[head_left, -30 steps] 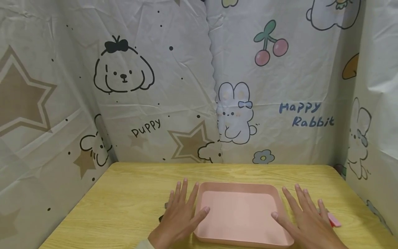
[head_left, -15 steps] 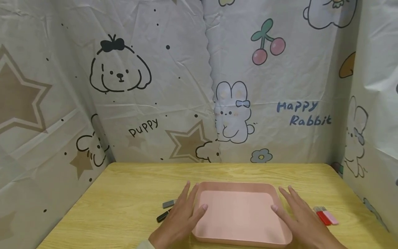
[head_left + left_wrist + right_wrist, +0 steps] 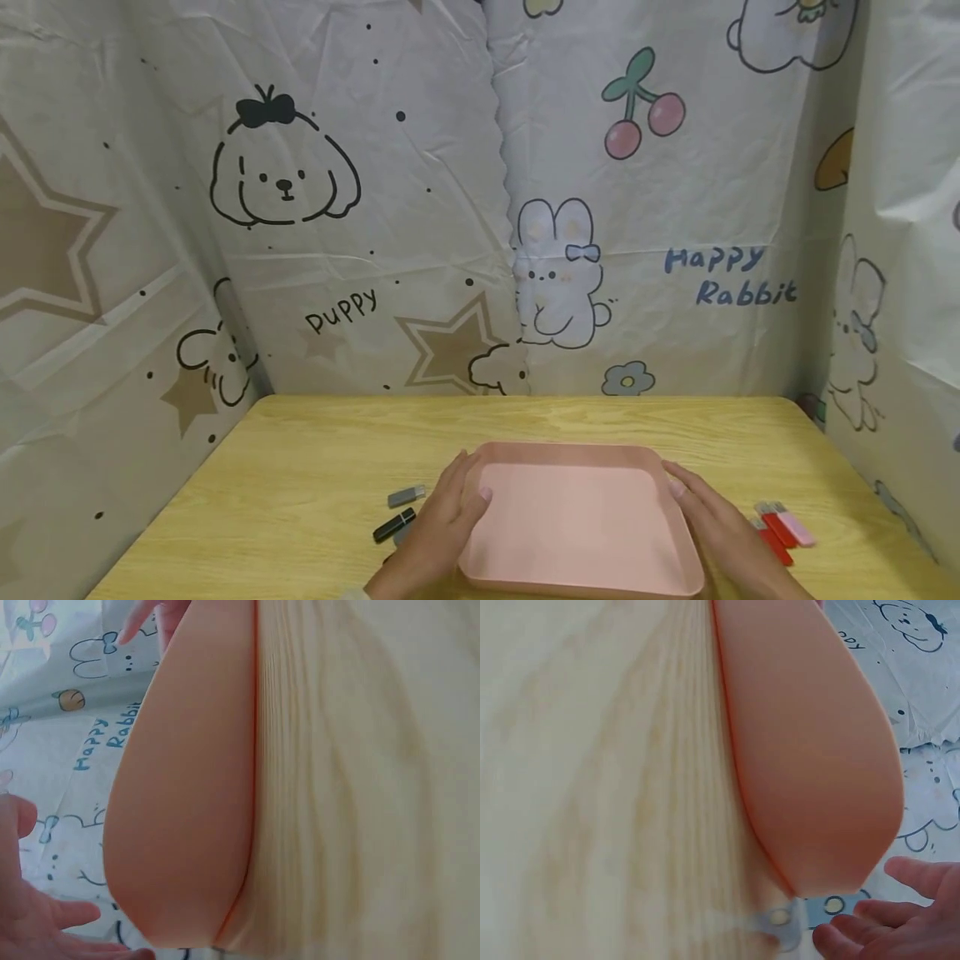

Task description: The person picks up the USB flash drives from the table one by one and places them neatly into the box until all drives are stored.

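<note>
A shallow pink rectangular tray point(image 3: 577, 517) lies on the wooden table in front of me. My left hand point(image 3: 438, 529) is at its left side, thumb over the rim and fingers extended along the outer wall. On the opposite side, my right hand point(image 3: 720, 529) lies along the right wall, its thumb by the rim near the far corner. The left wrist view shows the left fingers point(image 3: 75, 913) spread near the tray's end wall. In the right wrist view, the right fingers point(image 3: 889, 911) extend loosely beside the tray's corner.
Left of the tray lie a grey USB flash drive point(image 3: 407, 497) and a black one point(image 3: 393, 525), with more partly hidden by my hand. Red point(image 3: 780, 530) and pink USB flash drives point(image 3: 797, 528) lie to the right. A printed cloth point(image 3: 360, 250) surrounds the table point(image 3: 300, 467).
Both hands have come down and inward from spread above the tray's sides to its side walls. More flash drives on both sides have come into sight.
</note>
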Available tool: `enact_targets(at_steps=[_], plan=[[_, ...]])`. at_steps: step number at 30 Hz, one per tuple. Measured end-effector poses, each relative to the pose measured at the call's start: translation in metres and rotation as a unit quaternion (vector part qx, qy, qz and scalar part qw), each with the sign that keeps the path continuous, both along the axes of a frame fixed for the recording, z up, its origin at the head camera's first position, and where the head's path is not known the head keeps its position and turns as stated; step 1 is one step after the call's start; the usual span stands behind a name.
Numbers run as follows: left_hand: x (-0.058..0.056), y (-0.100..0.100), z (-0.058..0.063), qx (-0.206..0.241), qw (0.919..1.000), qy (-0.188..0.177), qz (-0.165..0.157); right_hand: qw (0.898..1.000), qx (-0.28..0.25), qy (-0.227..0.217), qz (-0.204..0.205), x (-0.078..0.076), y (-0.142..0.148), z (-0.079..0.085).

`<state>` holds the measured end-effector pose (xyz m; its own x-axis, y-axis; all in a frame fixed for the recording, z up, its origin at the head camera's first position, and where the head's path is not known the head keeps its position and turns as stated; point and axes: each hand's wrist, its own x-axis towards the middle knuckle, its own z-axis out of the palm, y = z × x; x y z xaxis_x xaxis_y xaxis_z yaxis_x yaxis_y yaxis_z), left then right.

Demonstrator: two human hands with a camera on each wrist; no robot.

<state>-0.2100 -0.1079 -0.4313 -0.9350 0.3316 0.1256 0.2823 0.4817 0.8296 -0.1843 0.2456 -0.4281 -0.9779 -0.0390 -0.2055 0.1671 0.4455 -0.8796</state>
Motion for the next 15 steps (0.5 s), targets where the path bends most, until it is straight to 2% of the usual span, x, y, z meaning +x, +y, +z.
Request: enact_targets(at_steps=[5,9,15], plan=[[0.002,0.000,-0.001,0.064,0.9975,-0.024,0.015,0.995,-0.101,0.021,0.015,-0.003,0.003,-0.004],[0.004,-0.001,-0.005,0.120,0.9919,-0.040,0.009,0.988,-0.155,0.029,0.003,-0.003,0.005,-0.011],[0.004,0.000,-0.014,0.213,0.9729,-0.087,-0.022,0.968,-0.248,0.048,-0.004,0.000,0.009,-0.024]])
